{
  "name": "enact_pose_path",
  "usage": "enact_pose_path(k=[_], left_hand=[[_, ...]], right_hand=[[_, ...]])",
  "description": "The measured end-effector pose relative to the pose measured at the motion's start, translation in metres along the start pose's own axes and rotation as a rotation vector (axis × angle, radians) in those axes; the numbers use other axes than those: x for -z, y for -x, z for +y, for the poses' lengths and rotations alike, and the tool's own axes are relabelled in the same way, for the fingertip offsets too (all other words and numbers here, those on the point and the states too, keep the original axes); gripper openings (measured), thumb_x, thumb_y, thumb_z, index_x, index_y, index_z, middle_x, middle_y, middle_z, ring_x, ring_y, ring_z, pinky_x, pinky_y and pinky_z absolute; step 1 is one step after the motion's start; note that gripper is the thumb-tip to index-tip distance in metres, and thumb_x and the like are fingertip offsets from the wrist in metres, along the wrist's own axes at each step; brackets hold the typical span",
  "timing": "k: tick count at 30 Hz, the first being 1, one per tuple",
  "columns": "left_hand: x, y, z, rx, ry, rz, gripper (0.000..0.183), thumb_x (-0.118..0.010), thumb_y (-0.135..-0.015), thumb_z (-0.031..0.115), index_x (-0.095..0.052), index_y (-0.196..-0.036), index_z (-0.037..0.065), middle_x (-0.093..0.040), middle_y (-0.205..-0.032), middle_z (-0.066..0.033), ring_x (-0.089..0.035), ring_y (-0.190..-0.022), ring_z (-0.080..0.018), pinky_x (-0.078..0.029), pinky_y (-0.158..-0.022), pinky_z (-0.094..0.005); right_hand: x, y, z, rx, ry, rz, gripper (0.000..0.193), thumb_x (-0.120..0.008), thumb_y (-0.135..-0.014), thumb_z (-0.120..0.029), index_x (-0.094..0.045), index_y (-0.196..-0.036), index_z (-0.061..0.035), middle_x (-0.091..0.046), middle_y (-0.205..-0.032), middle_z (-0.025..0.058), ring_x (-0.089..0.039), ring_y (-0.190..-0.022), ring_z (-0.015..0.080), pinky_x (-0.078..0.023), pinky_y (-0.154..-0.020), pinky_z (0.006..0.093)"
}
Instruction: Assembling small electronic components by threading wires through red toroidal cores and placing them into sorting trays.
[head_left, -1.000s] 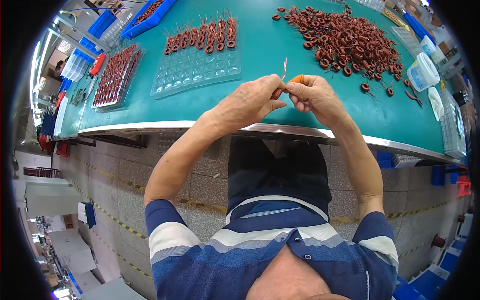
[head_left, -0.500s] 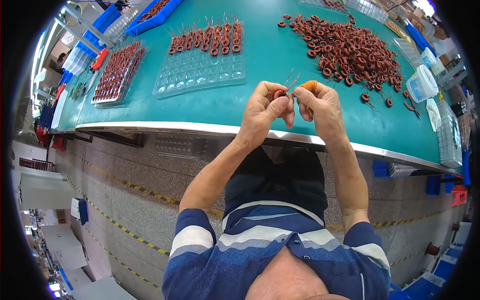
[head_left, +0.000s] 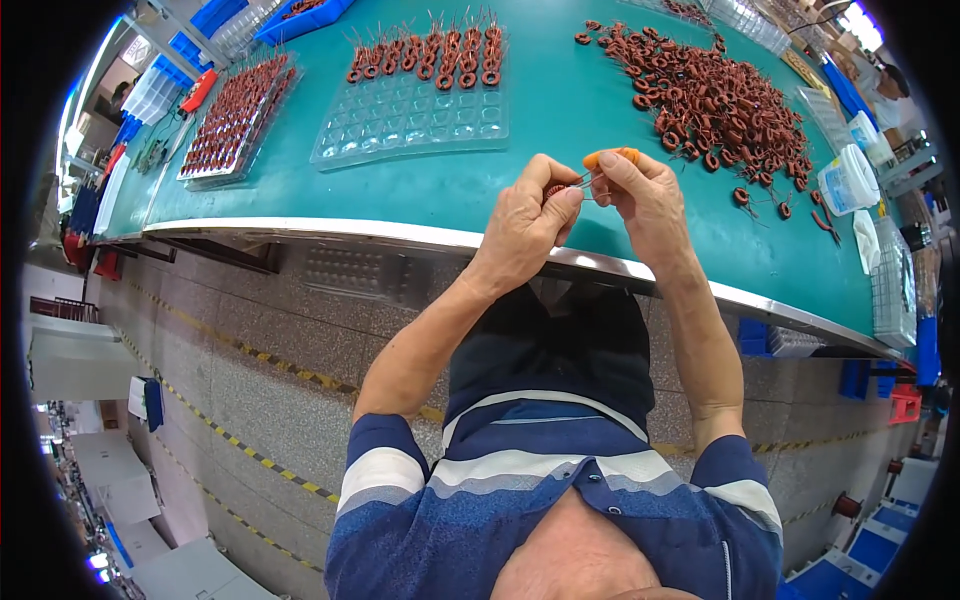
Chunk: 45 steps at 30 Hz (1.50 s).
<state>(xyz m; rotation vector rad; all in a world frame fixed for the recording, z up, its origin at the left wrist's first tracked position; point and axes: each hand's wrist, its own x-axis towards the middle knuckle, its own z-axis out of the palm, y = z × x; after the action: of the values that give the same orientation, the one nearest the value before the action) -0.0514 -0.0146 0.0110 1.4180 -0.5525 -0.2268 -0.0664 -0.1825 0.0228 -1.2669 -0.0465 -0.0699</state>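
Observation:
A small ring-shaped coil wound with red-brown wire [head_left: 556,190] is pinched between the thumb and fingers of my left hand [head_left: 522,225], which cover part of it. Thin wire leads [head_left: 588,183] run from the coil across to my right hand [head_left: 648,208]. Its thumb and fingertips close on these leads, and an orange finger cot [head_left: 612,157] covers a fingertip there. Both hands are just above the near edge of the green table [head_left: 540,110], close together.
A clear moulded tray [head_left: 405,135] holds coils in its far rows. Right of it lies a heap of loose coils [head_left: 720,110]. A filled tray [head_left: 235,130] is far left; a white tub [head_left: 846,187] and red-handled pliers [head_left: 826,224] are at right.
The coil's leads pointed up and away before; now they stretch rightward to my right hand. My right fingers have shifted from beside the coil onto the leads. The whole view has shifted slightly.

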Motion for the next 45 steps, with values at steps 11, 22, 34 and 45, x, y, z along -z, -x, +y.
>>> enact_pose_path(k=[11, 22, 34, 45], left_hand=[[0.006, 0.011, -0.020, -0.034, 0.446, 0.147, 0.015, -0.050, -0.099, 0.019, -0.048, -0.103, 0.005, -0.048, -0.072, -0.0044, -0.047, -0.058, -0.0128, -0.039, -0.050, -0.0248], [0.031, 0.005, -0.012, 0.053, 0.556, 0.165, 0.020, -0.046, -0.100, 0.022, -0.044, -0.107, 0.003, -0.047, -0.071, -0.0041, -0.050, -0.058, -0.0138, -0.041, -0.050, -0.0263], [0.068, 0.008, -0.023, -0.209, -0.049, 0.348, 0.033, -0.048, -0.098, 0.018, -0.036, -0.121, -0.003, -0.059, -0.083, -0.0118, -0.058, -0.064, -0.0181, -0.047, -0.058, -0.0311], [0.083, 0.007, -0.032, -0.121, -0.260, 0.346, 0.030, -0.057, -0.092, 0.007, -0.045, -0.119, -0.002, -0.060, -0.084, -0.0086, -0.056, -0.068, -0.0117, -0.046, -0.060, -0.0249]], right_hand=[[-0.032, 0.000, 0.006, 0.069, 0.045, 0.069, 0.026, -0.061, -0.092, -0.021, -0.067, -0.101, 0.0030, -0.063, -0.080, 0.0044, -0.058, -0.070, 0.0100, -0.046, -0.065, 0.0226], [-0.049, -0.019, -0.005, 0.237, 0.548, 0.168, 0.039, -0.064, -0.091, -0.026, -0.057, -0.113, 0.0050, -0.065, -0.083, 0.0053, -0.060, -0.068, 0.0095, -0.047, -0.062, 0.0228], [-0.087, -0.071, -0.005, 0.211, 0.765, -0.183, 0.016, -0.065, -0.087, -0.010, -0.066, -0.096, 0.0023, -0.065, -0.073, 0.0038, -0.058, -0.065, 0.0078, -0.048, -0.058, 0.0237], [-0.118, -0.264, 0.054, 0.613, 1.274, -0.423, 0.021, -0.062, -0.088, -0.019, -0.067, -0.101, -0.0044, -0.068, -0.076, 0.0117, -0.060, -0.057, 0.0192, -0.048, -0.059, 0.0337]])
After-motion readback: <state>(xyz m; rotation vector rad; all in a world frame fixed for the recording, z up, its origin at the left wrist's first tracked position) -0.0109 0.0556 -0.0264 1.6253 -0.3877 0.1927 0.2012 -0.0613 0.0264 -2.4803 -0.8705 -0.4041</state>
